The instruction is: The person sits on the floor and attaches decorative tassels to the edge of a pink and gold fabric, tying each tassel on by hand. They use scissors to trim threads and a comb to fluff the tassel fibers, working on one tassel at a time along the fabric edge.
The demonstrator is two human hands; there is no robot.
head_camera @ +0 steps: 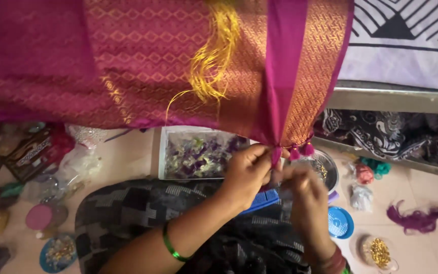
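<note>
A magenta sari (pixel 143 61) with gold woven pattern hangs across the top of the view, its edge gathered to a point low at the centre-right. The left hand (pixel 247 175) pinches that gathered edge, fingers closed narrow on the cloth just beside a row of small pink tassels (pixel 300 151). The right hand (pixel 305 195) sits just below and right of it, fingers curled together at the same spot; it is blurred, so I cannot tell whether it holds anything. A green bangle (pixel 171 247) circles the left forearm, and red bangles (pixel 333 264) the right wrist.

A bundle of yellow thread (pixel 214 56) drapes over the sari near its top. Beneath the hands lies a dark patterned lap cloth (pixel 128 218), with a blue comb (pixel 262 200) on it, partly hidden by the left hand. On the floor (pixel 128 152) behind sits a white tray (pixel 162 152) of purple and pale scraps. To the right are a steel bowl (pixel 329 170), a round blue lid (pixel 341 222), a dish of gold beads (pixel 379 252) and a loose tuft of purple thread (pixel 419 218). To the left lie a pink lid (pixel 39 216) and a blue dish (pixel 57 253) of beads.
</note>
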